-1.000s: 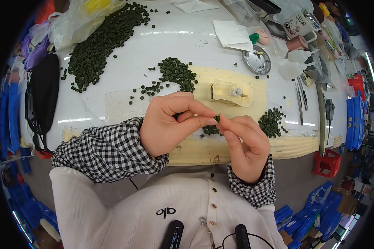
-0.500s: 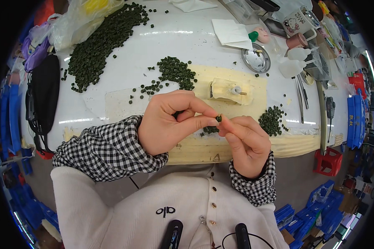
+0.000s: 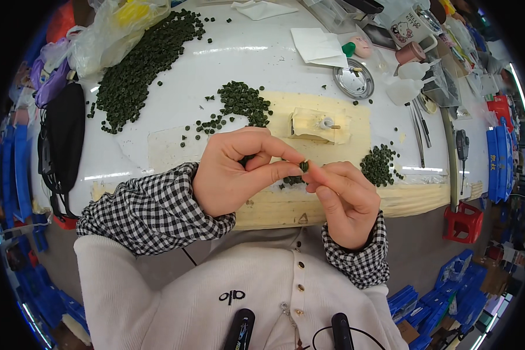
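Fingertips (image 3: pixel 291 170) of the left hand (image 3: pixel 227 169) pinch a small dark green part (image 3: pixel 304 167), apparently to steady it for the right hand (image 3: pixel 351 204), whose index fingertip (image 3: pixel 316 172) lies at its right side, grip indeterminable, while a pile of similar parts (image 3: pixel 378 165) sits right of the fingers, presumably for easy reach.

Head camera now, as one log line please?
left hand: pinching tiny dark-green piece; right hand: close against it; beyond: pale-yellow wrapped block

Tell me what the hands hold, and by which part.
A small dark green piece, pinched by its left side in the left hand. The right hand meets its right side; whether it grips there cannot be told.
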The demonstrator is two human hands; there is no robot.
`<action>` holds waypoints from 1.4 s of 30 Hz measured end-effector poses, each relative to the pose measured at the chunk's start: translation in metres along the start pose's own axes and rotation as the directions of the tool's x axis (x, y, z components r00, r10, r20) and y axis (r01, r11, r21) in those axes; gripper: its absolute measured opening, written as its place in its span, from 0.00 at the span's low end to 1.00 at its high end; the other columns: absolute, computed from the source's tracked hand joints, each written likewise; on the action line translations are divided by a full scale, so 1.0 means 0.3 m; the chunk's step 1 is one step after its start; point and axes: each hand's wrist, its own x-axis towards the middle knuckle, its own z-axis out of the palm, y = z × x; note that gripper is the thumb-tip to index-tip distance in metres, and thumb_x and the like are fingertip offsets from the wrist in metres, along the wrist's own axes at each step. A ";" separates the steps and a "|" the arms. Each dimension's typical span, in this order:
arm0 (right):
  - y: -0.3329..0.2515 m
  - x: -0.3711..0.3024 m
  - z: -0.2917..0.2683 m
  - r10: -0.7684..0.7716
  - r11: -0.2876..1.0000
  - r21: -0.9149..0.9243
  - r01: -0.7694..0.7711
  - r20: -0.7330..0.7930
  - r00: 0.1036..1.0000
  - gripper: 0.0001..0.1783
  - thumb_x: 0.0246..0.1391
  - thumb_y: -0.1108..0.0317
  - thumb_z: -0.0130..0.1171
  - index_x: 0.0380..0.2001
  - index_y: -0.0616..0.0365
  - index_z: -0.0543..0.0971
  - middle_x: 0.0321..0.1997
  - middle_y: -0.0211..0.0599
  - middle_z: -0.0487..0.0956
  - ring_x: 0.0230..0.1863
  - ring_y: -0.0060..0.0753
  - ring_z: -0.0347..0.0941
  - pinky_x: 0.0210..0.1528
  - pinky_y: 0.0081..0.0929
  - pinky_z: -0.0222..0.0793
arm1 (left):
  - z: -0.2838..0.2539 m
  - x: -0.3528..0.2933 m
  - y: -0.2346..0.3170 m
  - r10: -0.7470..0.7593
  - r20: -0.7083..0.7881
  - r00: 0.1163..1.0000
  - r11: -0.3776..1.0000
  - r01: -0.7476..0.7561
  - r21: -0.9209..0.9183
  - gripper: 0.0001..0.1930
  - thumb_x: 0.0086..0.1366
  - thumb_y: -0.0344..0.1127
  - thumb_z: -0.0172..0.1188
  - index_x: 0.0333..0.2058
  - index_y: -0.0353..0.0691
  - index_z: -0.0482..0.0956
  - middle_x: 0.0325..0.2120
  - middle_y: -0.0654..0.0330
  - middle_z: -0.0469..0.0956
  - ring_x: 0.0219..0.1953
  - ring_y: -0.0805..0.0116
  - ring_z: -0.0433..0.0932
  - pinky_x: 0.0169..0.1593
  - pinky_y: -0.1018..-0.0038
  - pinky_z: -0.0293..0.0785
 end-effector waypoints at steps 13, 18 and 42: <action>-0.002 -0.009 0.006 -0.013 1.000 -0.018 0.012 -0.027 1.000 0.18 0.54 0.81 0.56 0.49 0.63 0.78 0.38 0.42 0.79 0.37 0.30 0.76 0.39 0.20 0.71 | 0.002 0.000 0.000 0.017 0.010 1.000 1.000 -0.017 0.001 0.09 0.55 0.21 0.67 0.36 0.36 0.83 0.16 0.74 0.60 0.21 0.83 0.57 0.27 0.82 0.56; -0.004 -0.014 0.005 -0.017 1.000 -0.021 0.017 -0.031 0.999 0.18 0.54 0.82 0.56 0.49 0.63 0.78 0.39 0.42 0.79 0.37 0.31 0.76 0.39 0.20 0.71 | 0.002 0.001 0.002 0.037 0.021 0.999 0.999 -0.037 0.028 0.09 0.55 0.21 0.67 0.36 0.37 0.84 0.16 0.74 0.60 0.20 0.83 0.57 0.27 0.82 0.56; -0.024 -0.048 0.036 0.049 0.991 0.127 -0.043 -0.041 0.998 0.19 0.56 0.81 0.54 0.52 0.64 0.76 0.40 0.42 0.79 0.38 0.29 0.75 0.40 0.20 0.71 | 0.009 -0.021 -0.011 0.097 0.021 0.995 0.995 -0.097 0.031 0.10 0.55 0.22 0.66 0.38 0.35 0.83 0.17 0.73 0.63 0.21 0.84 0.58 0.28 0.83 0.57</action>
